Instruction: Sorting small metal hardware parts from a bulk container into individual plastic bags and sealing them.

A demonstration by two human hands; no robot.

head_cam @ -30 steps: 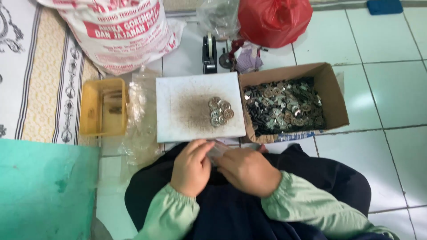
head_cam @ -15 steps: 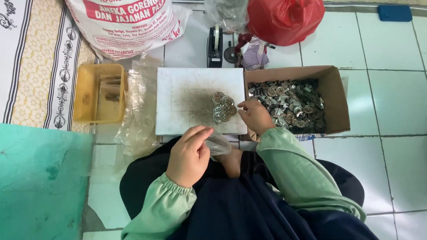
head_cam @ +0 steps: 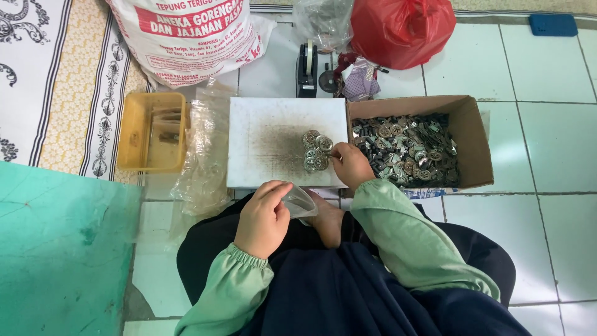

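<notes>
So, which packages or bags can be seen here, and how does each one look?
Big sack: top left, white with red printed panel.
Red plastic bag: top centre-right, bulging.
Cardboard box: right of the white board, brown, open, full of small metal pieces.
Small clear bag: in the left hand, near the lap.
Clear plastic bags: beside the yellow tray, crumpled.

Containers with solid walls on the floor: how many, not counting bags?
2. A yellow plastic tub sits left of the white board; a cardboard box of small metal pieces sits right of it, beside the right hand. Others may lie hidden behind the bags.
</notes>
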